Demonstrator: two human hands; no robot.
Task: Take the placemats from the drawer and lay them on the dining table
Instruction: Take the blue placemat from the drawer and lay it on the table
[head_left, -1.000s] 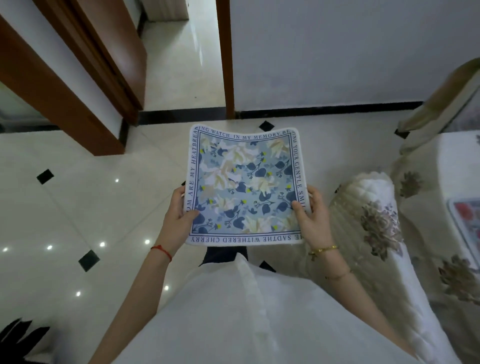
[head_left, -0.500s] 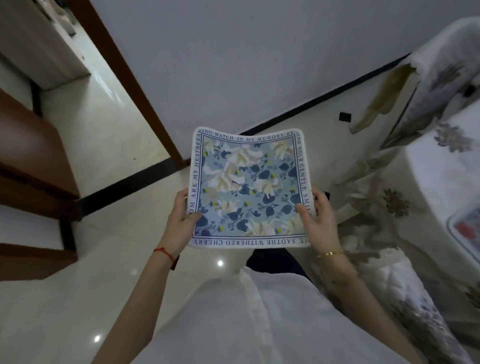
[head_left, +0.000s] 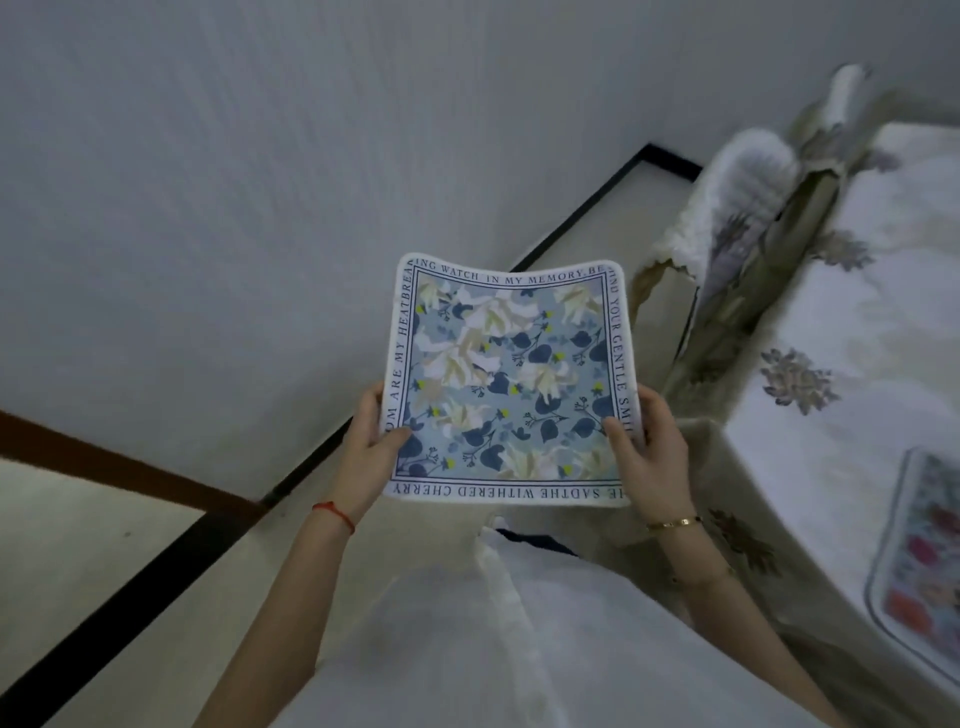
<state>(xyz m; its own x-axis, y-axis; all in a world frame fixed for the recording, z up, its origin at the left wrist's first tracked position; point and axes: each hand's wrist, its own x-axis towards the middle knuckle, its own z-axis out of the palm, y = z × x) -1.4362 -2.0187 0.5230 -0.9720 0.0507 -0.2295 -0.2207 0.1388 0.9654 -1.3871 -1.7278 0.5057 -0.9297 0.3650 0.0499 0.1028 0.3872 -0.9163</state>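
Note:
I hold a square blue floral placemat (head_left: 511, 382) with a white lettered border flat in front of me, above the floor. My left hand (head_left: 366, 449) grips its left edge, thumb on top. My right hand (head_left: 647, 452) grips its right edge the same way. The dining table (head_left: 852, 415), under a white cloth with embroidered flowers, stands to my right. A second placemat (head_left: 922, 561), with red and pink flowers, lies on the table at the right edge of the view, blurred.
A chair (head_left: 743, 208) with a white quilted cover stands pushed against the table's far side. A white wall (head_left: 260, 182) with a black skirting line fills the left and top. A brown door frame (head_left: 119, 467) runs at the lower left, pale tiled floor beyond it.
The view has swung to the right: the doorway and dark wood door have slid off to the left, and the table and chair have come closer. Both hands keep the same grip on the placemat.

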